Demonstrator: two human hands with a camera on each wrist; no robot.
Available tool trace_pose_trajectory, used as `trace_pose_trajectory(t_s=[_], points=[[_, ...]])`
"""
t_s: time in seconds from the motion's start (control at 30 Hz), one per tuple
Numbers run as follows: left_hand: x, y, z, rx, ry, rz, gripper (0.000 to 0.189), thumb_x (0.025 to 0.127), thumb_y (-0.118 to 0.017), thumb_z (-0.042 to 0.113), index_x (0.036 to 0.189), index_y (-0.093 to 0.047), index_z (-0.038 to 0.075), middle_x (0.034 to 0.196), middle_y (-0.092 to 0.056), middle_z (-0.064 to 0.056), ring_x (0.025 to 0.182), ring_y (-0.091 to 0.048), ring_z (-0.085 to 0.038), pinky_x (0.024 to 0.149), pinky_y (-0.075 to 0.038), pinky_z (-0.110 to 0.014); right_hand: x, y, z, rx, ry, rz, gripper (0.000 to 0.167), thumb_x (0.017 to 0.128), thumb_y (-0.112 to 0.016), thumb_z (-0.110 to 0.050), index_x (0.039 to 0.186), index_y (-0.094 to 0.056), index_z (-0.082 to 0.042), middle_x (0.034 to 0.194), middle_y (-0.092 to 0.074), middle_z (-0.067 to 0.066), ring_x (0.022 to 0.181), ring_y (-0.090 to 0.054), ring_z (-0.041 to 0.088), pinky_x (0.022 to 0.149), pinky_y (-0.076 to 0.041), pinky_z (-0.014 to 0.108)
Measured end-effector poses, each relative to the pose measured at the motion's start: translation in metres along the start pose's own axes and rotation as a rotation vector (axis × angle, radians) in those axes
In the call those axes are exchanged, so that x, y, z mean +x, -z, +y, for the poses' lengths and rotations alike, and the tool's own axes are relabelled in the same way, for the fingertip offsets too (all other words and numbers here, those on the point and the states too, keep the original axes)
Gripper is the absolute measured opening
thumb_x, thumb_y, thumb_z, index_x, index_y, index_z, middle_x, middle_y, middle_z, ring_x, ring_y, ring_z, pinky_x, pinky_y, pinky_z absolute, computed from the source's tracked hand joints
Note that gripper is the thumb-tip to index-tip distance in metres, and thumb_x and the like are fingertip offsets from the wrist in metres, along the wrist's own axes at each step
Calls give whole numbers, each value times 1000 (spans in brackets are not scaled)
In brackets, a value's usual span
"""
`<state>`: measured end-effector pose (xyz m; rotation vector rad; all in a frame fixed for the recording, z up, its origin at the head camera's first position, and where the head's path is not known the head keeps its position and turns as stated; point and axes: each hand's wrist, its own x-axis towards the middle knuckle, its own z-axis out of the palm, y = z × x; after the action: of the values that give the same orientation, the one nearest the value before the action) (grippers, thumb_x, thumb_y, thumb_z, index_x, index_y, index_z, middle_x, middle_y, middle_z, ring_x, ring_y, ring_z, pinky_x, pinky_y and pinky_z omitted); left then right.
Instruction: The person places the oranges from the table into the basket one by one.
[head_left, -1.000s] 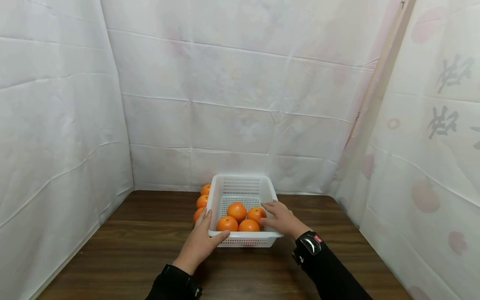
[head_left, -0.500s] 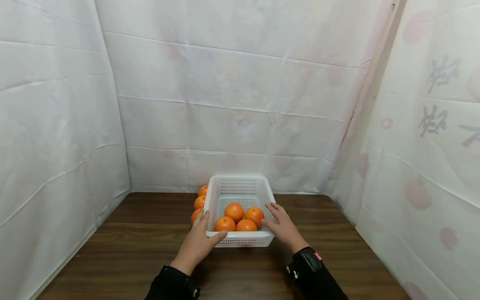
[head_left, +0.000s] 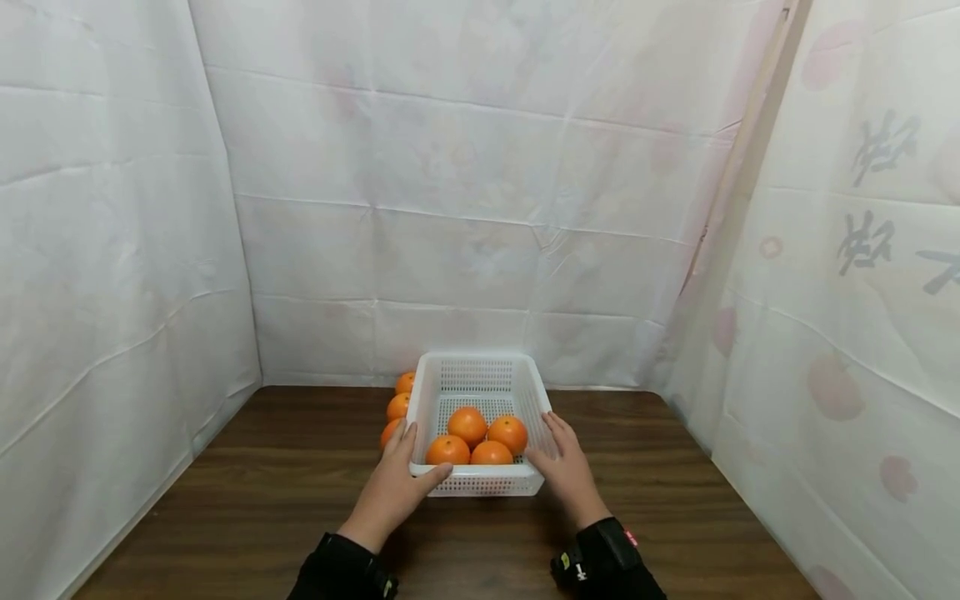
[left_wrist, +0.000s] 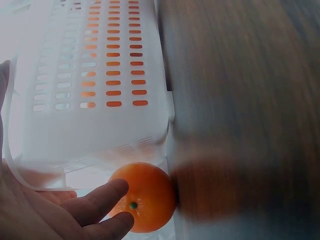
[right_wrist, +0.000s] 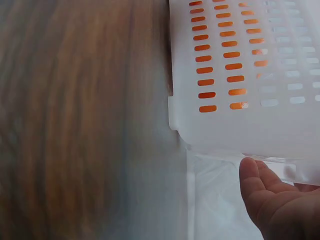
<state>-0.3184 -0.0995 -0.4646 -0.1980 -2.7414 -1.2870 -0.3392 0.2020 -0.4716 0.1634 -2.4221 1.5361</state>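
Observation:
A white plastic basket (head_left: pixel 480 481) with slotted sides sits on the table, with several oranges (head_left: pixel 467 426) in its near half. My left hand (head_left: pixel 386 492) holds its near left corner, thumb across the front rim and fingers along the left side. In the left wrist view, two of those fingertips overlap an orange (left_wrist: pixel 152 197) outside the basket. At the near right corner my right hand (head_left: pixel 570 475) holds the rim, its thumb toward the front and fingers along the right side. The right wrist view shows fingers (right_wrist: pixel 252 180) at the rim's underside, with the thumb hidden.
Three oranges (head_left: pixel 397 407) stand in a row along the basket's left side, partly hidden by it. The brown wood-grain table (head_left: pixel 300 467) ends against a white sheet (head_left: pixel 450 250) behind, and similar sheets hang on both sides.
My right hand has shifted from over the right rim, near the oranges, down and back to the basket's near right corner. My left hand keeps its place on the left corner.

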Motion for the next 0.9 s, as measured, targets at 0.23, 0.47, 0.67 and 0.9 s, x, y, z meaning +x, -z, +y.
trace_pose_trajectory(t_s=[0.23,0.47,0.67,0.9], points=[[3,8,5,41,6,-27,110,91,-71,71,170,-24,11,180,-11,-14,158,-32,-47,117,-38,-72,-2,0,3,63,1,23,75,94,-76,-19,162,-45,-8,173,-33,16,158,-32,43,126,-29,65],[11,40,16,226,-33,-71,87,99,-64,65,160,-48,5,166,-44,-22,146,-50,-45,113,-45,-67,-5,-2,3,83,2,25,76,92,-76,-17,161,-46,-6,172,-35,16,157,-34,44,124,-32,66],[30,77,17,250,-14,12,57,112,-48,43,155,-53,6,156,-56,-22,141,-54,-44,112,-46,-65,-4,-5,3,69,7,45,75,91,-76,-14,160,-47,-6,171,-37,15,155,-38,42,124,-33,62],[46,93,-6,362,-1,2,48,111,-52,26,153,-55,3,152,-56,-28,134,-56,-50,105,-50,-65,-5,-2,3,57,19,64,74,90,-74,-13,159,-48,-4,170,-39,17,154,-39,42,123,-34,62]])
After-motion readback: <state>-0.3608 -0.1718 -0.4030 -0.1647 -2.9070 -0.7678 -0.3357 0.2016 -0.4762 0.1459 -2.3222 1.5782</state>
